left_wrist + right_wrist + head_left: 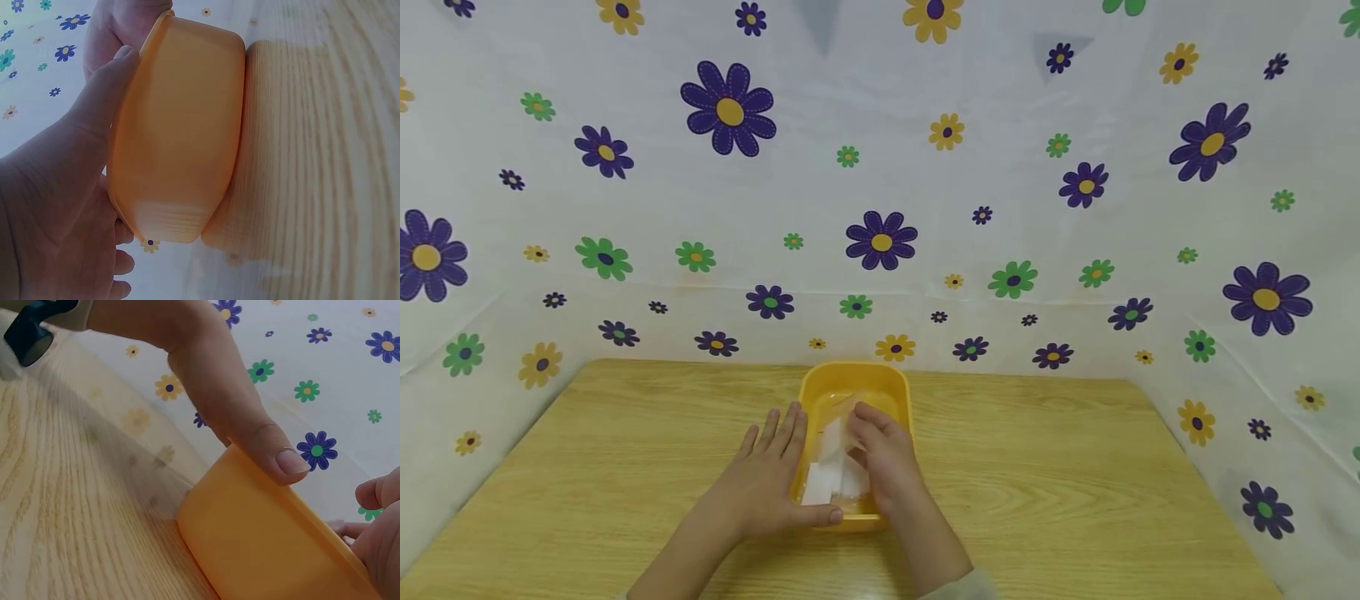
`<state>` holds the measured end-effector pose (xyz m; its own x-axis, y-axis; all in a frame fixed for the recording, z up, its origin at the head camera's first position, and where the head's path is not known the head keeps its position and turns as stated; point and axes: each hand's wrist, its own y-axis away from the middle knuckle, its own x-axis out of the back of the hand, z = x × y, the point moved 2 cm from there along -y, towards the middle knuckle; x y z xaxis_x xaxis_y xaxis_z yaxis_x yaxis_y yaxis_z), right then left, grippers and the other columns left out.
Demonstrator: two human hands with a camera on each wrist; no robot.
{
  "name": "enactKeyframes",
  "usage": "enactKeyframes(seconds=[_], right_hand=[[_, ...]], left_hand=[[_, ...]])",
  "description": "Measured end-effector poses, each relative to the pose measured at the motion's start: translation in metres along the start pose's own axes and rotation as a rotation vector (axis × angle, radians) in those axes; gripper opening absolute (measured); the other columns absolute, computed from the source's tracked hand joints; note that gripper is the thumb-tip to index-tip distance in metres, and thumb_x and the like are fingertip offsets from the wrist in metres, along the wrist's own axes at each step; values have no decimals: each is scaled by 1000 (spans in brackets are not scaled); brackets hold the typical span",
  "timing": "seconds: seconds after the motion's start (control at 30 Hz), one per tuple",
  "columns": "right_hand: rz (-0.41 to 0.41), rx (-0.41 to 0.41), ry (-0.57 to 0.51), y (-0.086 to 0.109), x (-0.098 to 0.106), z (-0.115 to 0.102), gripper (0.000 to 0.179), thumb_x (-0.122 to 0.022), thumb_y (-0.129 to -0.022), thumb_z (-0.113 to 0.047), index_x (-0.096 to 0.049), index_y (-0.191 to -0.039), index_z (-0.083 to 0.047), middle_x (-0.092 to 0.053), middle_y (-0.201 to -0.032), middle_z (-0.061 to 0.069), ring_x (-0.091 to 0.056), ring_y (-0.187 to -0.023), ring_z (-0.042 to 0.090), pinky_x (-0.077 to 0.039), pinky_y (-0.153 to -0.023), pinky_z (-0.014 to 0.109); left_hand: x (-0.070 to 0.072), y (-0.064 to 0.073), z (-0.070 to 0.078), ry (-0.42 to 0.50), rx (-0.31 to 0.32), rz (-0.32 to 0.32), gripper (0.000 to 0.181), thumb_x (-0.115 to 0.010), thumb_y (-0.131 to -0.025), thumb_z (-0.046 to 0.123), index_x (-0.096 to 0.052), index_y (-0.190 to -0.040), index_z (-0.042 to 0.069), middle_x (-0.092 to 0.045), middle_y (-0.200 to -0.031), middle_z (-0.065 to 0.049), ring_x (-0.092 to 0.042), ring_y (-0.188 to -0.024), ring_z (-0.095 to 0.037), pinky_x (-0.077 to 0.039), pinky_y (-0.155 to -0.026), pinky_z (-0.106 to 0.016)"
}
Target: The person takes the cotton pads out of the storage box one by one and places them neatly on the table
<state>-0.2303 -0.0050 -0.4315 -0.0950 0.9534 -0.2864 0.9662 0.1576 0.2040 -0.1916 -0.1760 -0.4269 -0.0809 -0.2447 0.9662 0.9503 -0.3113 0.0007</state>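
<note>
A yellow plastic tub (855, 372) stands at the table's far side, with white rectangular pieces (822, 483) inside. My left hand (762, 492) rests on the tub's left side, fingers straight and spread. Its thumb lies over the near rim, as the right wrist view also shows with the thumb (290, 464) on the edge. My right hand (891, 467) reaches in over the right rim. Between its thumb and fingers it pinches a thin, translucent sheet (835, 446), above the white pieces. In the left wrist view, the tub wall (181, 125) hides everything inside.
The wood-grain table (1037, 475) extends to both sides of the tub. A white cloth with printed flowers (820, 192) hangs behind the table and along its sides, close behind the tub's far end. A dark strap-like item (31, 331) is at the left forearm.
</note>
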Motion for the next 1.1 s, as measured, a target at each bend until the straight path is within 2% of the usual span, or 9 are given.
enactKeyframes(seconds=[0.17,0.33,0.53,0.77,0.9,1.0,1.1], right_hand=[[72,123,68,2,-1,-2,43,-63,-99,-22,-58,-137,-2,-57,-140,13,-58,-116,21,-53,-96,35],[106,175,60,3,-1,-6,40,-64,-99,-22,-60,-135,-4,-60,-134,12,-61,-110,19,-55,-94,31],[151,167,35,3,-1,-11,38,-64,-99,-25,-63,-132,-8,-61,-130,9,-61,-107,21,-56,-91,29],[182,139,-27,3,2,-16,33,-65,-98,-21,-64,-127,-4,-63,-127,11,-62,-107,22,-58,-88,30],[192,137,-41,3,4,-17,30,-66,-97,-16,-63,-124,-4,-64,-115,10,-63,-101,22,-59,-86,32],[189,141,-43,4,6,-18,34,-65,-96,-11,-58,-129,-6,-60,-102,7,-63,-96,20,-60,-85,33],[164,127,-27,6,8,-20,41,-62,-95,-8,-55,-135,-9,-57,-99,5,-62,-94,20,-59,-86,33]], left_hand=[[1,0,0,2,5,1,134,-52,-70,92,-13,-158,-1,-4,-166,-17,-5,-152,-42,-11,-121,-62],[0,-1,0,-2,7,4,134,-52,-70,92,-14,-158,-1,-4,-166,-18,-5,-152,-42,-11,-121,-62],[-1,-2,-2,-9,9,4,135,-51,-69,93,-14,-158,-1,-4,-166,-18,-5,-152,-43,-11,-121,-62],[-2,-3,-3,-5,10,2,136,-51,-69,93,-13,-158,-2,-4,-166,-18,-4,-152,-42,-11,-120,-62],[-2,-3,-3,-3,8,3,135,-50,-69,93,-13,-158,-1,-4,-166,-18,-3,-153,-42,-11,-121,-62],[-2,-2,-2,-9,13,-5,135,-50,-69,93,-13,-158,-1,-3,-166,-17,-1,-153,-41,-10,-121,-61],[-1,-2,-2,-9,14,-10,135,-50,-69,93,-13,-158,-1,-4,-166,-18,-1,-152,-42,-10,-121,-62]])
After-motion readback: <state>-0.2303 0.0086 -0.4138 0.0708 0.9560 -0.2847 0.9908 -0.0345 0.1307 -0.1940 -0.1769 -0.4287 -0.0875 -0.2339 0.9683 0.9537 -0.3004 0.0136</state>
